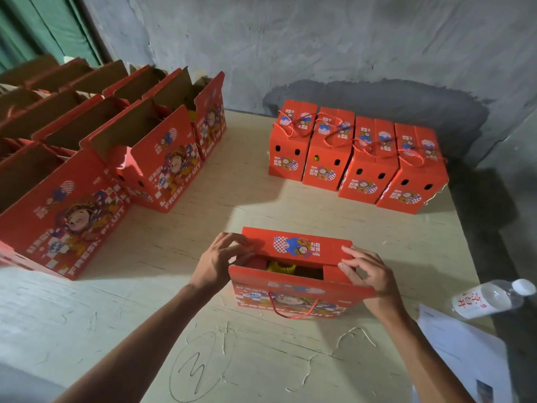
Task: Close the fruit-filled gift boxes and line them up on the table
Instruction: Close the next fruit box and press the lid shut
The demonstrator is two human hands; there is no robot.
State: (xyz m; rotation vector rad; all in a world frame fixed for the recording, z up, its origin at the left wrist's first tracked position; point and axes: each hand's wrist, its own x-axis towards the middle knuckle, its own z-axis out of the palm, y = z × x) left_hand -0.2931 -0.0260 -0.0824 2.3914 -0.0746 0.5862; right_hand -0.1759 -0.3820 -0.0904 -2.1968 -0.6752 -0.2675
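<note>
Both hands gripped the gift box (pixel 299 282) at table (pixel 145 286) centre: left hand (pixel 220 258) pinching the top flap's (pixel 299 247) left end, right hand (pixel 367 271) its right; yellow fruit (pixel 280 267) showed inside; four closed boxes (pixel 357 158) lined up at one o'clock; open boxes (pixel 116 146) at ten.

Half-shut box (pixel 299 274) front centre on table (pixel 145 315); closed boxes (pixel 357 158) behind right; open boxes (pixel 87 158) left; bottle (pixel 491 298) right

Rough grey plaster wall (pixel 319 39) right behind a pale scratched wooden table (pixel 203 228), green curtain (pixel 35 27) off the wall's left end.
</note>
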